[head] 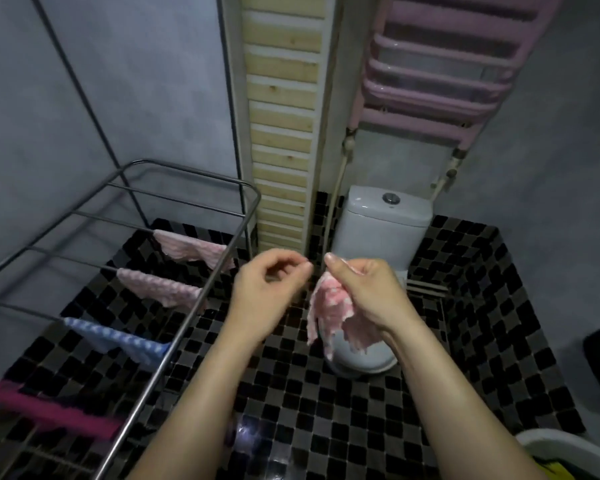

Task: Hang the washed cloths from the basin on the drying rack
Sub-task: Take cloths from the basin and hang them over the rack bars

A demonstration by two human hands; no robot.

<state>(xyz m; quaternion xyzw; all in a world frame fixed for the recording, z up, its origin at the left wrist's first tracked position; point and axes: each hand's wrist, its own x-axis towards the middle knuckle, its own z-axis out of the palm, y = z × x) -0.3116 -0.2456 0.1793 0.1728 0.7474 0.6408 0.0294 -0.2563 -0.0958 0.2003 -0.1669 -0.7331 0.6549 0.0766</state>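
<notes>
My right hand (362,292) grips a crumpled pink cloth (329,311), which dangles below the fist in mid-air. Just to its left, my left hand (267,289) has curled fingers pinched together with nothing visibly in them. The metal drying rack (222,268) stands at the left. Two pink cloths (194,249) (160,287), a blue cloth (118,339) and a magenta cloth (49,410) hang over its bars. Both hands are to the right of the rack's near rail. The white basin (565,448) peeks in at the bottom right corner, with coloured cloth inside.
A white toilet (385,220) stands straight ahead behind the hands. A pink wall radiator (437,74) hangs above it. A slatted wooden panel (284,133) runs up the corner. The floor is dark checkered tile (326,410). The rack's far bars are bare.
</notes>
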